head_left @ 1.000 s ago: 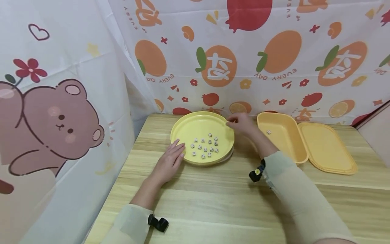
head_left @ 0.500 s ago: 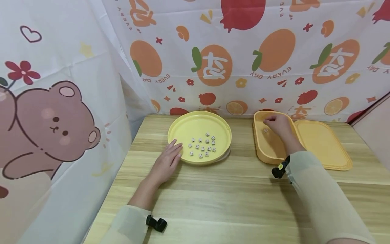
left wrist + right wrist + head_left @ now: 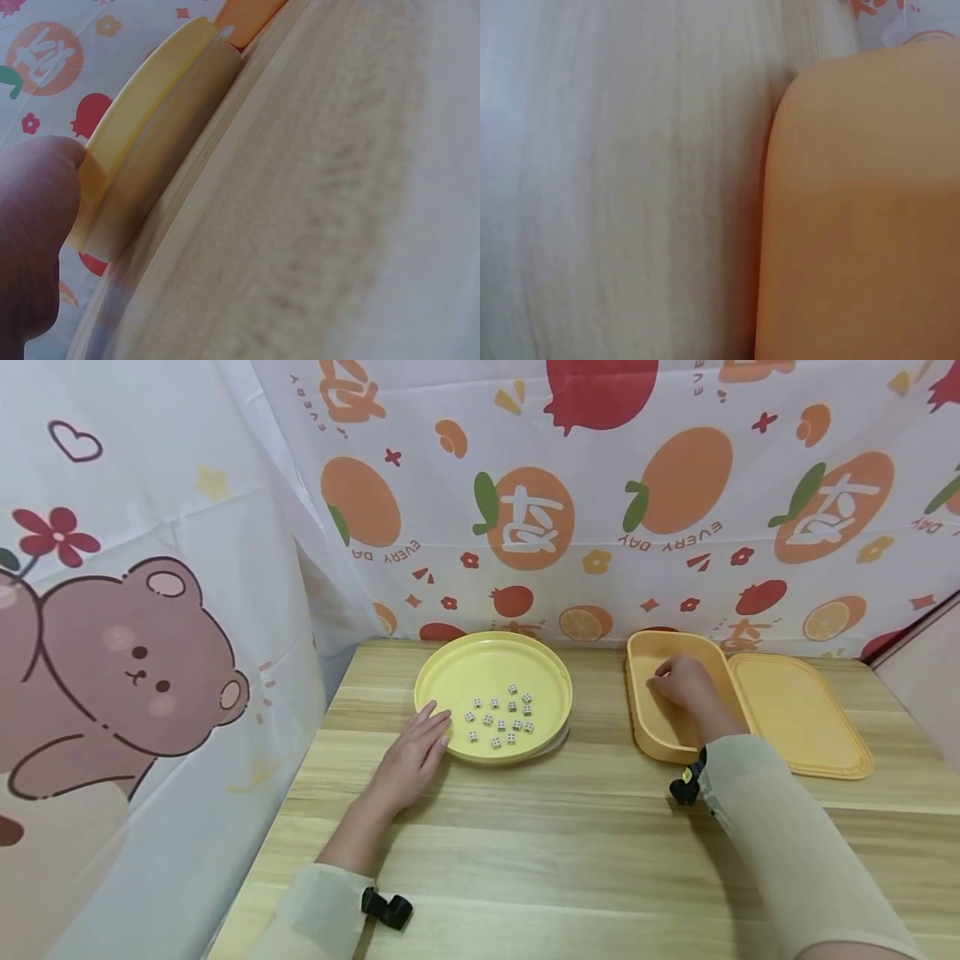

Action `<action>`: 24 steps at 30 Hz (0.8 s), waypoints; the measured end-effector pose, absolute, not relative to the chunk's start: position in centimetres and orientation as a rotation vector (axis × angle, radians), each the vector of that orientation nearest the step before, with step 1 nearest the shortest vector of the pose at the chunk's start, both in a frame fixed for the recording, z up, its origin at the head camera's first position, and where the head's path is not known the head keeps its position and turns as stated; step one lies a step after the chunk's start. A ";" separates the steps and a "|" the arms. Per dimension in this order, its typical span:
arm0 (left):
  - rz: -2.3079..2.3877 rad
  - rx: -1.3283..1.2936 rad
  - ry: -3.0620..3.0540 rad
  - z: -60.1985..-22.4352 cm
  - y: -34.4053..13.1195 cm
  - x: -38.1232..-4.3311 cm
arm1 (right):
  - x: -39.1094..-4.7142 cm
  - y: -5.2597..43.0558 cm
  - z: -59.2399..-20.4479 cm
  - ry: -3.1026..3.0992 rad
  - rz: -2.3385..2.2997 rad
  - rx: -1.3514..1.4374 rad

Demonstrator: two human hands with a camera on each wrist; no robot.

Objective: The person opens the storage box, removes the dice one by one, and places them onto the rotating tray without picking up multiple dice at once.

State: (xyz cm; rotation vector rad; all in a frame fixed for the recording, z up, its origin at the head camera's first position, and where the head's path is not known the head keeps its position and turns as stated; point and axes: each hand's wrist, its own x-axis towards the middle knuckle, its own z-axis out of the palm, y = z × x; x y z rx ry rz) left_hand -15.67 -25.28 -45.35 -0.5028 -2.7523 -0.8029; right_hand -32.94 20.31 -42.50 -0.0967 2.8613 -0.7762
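Observation:
My left hand (image 3: 411,758) rests on the near-left rim of a round yellow tray (image 3: 480,652), fingers spread and fairly straight. The left wrist view shows that hand (image 3: 37,225) against the side of the tray (image 3: 139,97). Several small white dice (image 3: 501,725) with dark pips lie scattered over the near half of the tray. Inside an orange rectangular box (image 3: 645,739), my right hand (image 3: 686,683) has its thumb and fingers curled together low over the floor, pinching a die hidden by the fingertips. The right wrist view shows only the box's outer wall (image 3: 862,225).
An orange lid (image 3: 806,718) lies flat just right of the box. Both stand on a wooden table (image 3: 517,843) toward its back edge, before a fruit-print curtain (image 3: 600,518). A bear-print curtain (image 3: 150,652) hangs at the left. The tray sits raised on a pale round base (image 3: 169,142).
My right hand has moved from the tray's right rim into the orange box and down onto the die there, which the fingers now cover. The left hand has stayed at the tray.

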 end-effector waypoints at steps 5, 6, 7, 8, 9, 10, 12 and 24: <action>-0.807 -0.503 -2.748 -45.3 -25.3 -15.6 | -32.7 20.1 -42.3 2.891 -0.746 -0.119; -0.806 -0.503 -2.749 -45.3 -25.3 -15.6 | -32.7 20.1 -42.2 2.895 -0.758 -0.106; -0.806 -0.504 -2.749 -45.3 -25.2 -15.6 | -32.7 20.0 -42.1 2.906 -0.771 -0.091; -0.806 -0.504 -2.749 -45.3 -25.2 -15.6 | -32.6 19.9 -42.0 2.924 -0.789 -0.077; -0.807 -0.504 -2.749 -45.3 -25.2 -15.5 | -32.6 19.7 -41.8 2.947 -0.810 -0.068; -0.804 -0.505 -2.748 -45.3 -25.2 -15.5 | -32.6 19.5 -41.6 2.974 -0.841 -0.058; -0.802 -0.505 -2.746 -45.2 -25.3 -15.5 | -32.5 18.8 -41.1 3.051 -0.898 -0.055; -0.806 -0.510 -2.748 -45.1 -25.3 -15.5 | -31.5 9.8 -38.3 3.220 -1.093 -0.590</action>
